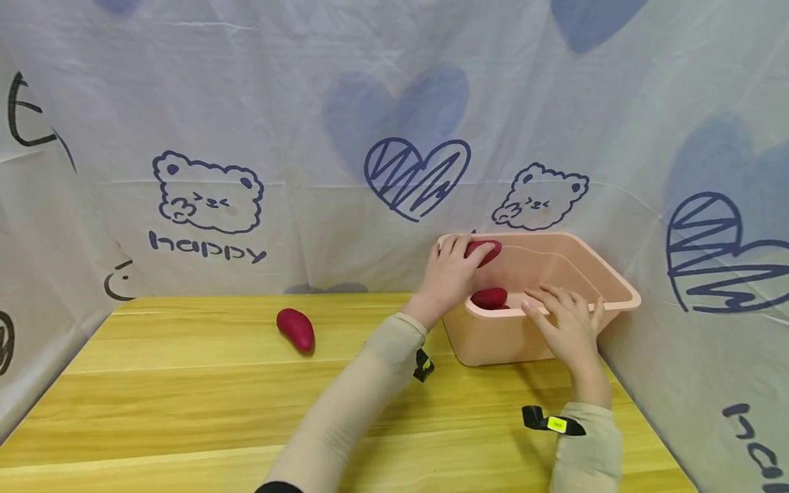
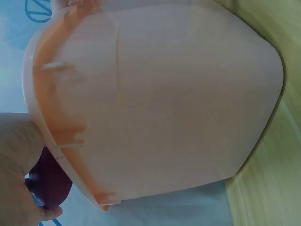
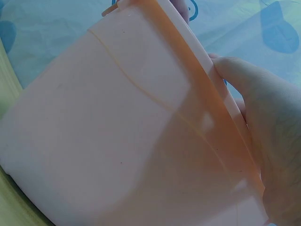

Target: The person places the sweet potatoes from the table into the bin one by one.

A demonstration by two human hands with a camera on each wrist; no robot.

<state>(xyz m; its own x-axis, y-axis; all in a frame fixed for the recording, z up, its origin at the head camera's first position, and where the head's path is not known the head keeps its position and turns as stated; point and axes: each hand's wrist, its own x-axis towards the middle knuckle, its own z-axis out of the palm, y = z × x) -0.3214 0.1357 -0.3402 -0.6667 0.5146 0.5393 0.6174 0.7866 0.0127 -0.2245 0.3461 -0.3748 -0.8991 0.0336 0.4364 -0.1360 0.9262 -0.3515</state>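
Observation:
My left hand (image 1: 448,274) grips a dark red sweet potato (image 1: 491,253) over the left end of a pink plastic bin (image 1: 511,342). In the left wrist view, that sweet potato (image 2: 51,181) shows between thumb and fingers beside the bin's rim. Inside the bin lies another sweet potato (image 1: 490,298), with a bit of a further one just visible below it. My right hand (image 1: 570,325) is at the bin's near rim, fingers spread and reaching over the edge, with nothing held. A lone sweet potato (image 1: 296,330) lies on the table, left of the bin.
The wooden table (image 1: 185,404) reaches back to a white cloth backdrop (image 1: 296,226) with bear and heart drawings. Cloth also hangs close along the bin's right side. A black strap with a yellow tag (image 1: 557,424) is on the right wrist.

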